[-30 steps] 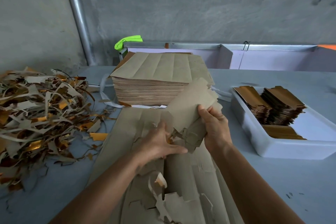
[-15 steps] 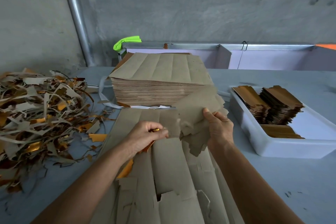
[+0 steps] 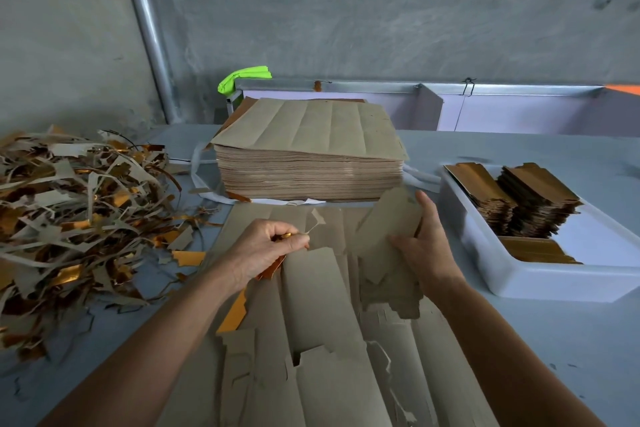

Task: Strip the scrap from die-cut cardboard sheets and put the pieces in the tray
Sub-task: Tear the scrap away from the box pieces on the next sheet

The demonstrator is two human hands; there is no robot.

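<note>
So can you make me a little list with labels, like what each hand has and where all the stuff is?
left hand: pinches a thin scrap strip
right hand: holds loose brown pieces
sheet: flat on the table, partly stripped
stack: uncut sheets, behind the hands
scrap pile: on the left
tray: white, on the right, with gold pieces stacked inside
</note>
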